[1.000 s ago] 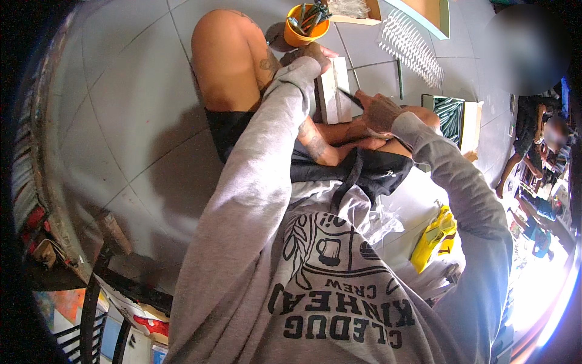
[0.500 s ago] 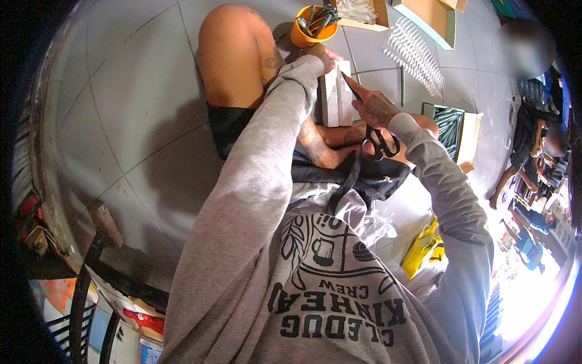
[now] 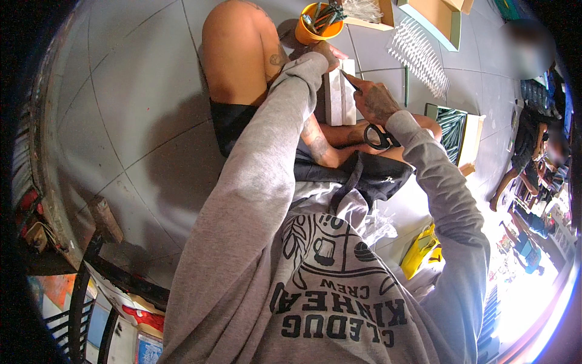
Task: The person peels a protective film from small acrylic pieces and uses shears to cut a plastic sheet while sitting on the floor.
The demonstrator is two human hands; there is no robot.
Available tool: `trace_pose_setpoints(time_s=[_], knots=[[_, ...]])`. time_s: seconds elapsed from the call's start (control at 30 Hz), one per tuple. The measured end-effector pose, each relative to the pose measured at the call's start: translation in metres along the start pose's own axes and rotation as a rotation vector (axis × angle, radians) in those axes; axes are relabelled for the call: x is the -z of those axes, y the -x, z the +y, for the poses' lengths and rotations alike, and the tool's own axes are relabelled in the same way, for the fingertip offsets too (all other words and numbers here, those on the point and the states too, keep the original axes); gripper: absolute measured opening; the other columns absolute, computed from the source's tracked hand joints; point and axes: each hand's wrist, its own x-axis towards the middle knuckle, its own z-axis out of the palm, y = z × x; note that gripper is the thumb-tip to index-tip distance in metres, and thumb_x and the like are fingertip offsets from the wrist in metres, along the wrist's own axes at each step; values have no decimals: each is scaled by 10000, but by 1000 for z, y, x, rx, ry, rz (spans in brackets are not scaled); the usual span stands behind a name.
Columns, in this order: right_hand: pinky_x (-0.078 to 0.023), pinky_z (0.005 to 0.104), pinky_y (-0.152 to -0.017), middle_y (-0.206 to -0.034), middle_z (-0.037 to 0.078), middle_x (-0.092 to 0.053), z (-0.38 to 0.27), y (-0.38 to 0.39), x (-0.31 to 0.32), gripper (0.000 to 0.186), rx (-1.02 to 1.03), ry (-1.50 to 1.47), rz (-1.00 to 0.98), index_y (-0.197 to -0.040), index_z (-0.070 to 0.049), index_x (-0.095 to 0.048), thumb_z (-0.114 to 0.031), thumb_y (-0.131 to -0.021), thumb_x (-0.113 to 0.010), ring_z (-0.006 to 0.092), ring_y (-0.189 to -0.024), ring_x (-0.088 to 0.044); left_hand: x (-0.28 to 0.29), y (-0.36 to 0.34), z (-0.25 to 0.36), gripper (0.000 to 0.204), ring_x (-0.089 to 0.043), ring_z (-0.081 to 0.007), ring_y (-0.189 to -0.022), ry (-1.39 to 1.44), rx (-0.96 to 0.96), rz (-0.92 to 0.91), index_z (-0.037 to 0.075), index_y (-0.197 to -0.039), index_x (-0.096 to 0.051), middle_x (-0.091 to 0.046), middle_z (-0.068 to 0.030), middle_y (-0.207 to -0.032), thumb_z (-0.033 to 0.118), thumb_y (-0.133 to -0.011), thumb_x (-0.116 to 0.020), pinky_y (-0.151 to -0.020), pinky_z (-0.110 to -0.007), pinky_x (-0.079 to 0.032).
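Note:
My left hand (image 3: 325,54) is closed on the upper end of a pale block (image 3: 339,97), partly hidden by my sleeve; the block stands between my bent legs. My right hand (image 3: 374,100) grips black scissors (image 3: 377,137) along their length, with the loop handles below my palm and the dark tip against the block's right side. Just beyond my left hand is an orange bucket (image 3: 308,31) holding dark tools and pieces. To the right of my right hand, a thin green rod (image 3: 405,85) lies on the tiles.
Open boxes (image 3: 430,18) and a sheet of rows of white pieces (image 3: 415,54) lie ahead. A box of green rods (image 3: 450,130) is beside my right knee, a yellow bag (image 3: 418,252) lower right. Other people (image 3: 527,158) are at far right, a black metal frame (image 3: 85,285) lower left.
My right hand has shifted slightly up and left along the block, and the scissors' handles have come into view below it. My left hand stays at the block's top.

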Motion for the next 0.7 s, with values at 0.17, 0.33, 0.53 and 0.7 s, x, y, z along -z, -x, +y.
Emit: trace_pose_setpoints(time_s=[0.17, 0.33, 0.53, 0.7], knots=[[-520, 535, -802, -941, 257, -675, 2, 0, -7, 600, -29, 61, -14, -1437, -129, -442, -144, -843, -521, 445, -837, -660, 2, 14, 17, 464, -677, -137, -882, 171, 29, 66, 152, -959, -794, -755, -39, -976, -53, -648, -518, -792, -251, -535], [-527, 503, -827, -1039, 238, -669, 4, -13, -1, 557, -101, 142, -122, -1415, -133, -467, -172, -862, -520, 413, -946, -661, -1, 19, 23, 431, -688, -170, -924, 205, 14, 110, 142, -948, -794, -750, -78, -991, -56, -651, -551, -847, -258, -528], [-537, 533, -781, -836, 293, -662, 18, 7, -35, 576, 37, 210, -106, -1424, -133, -467, -110, -849, -486, 458, -791, -663, -10, 19, 18, 383, -696, -175, -869, 166, 16, 136, 162, -995, -778, -746, -73, -996, 1, -713, -575, -818, -282, -539], [-523, 497, -885, -1080, 224, -674, -12, 17, 0, 574, -108, 150, -268, -1421, -184, -480, -144, -849, -507, 424, -980, -657, -5, 33, 29, 341, -701, -163, -866, 114, -1, 208, 147, -952, -784, -749, -73, -965, 4, -671, -655, -799, -273, -549]])
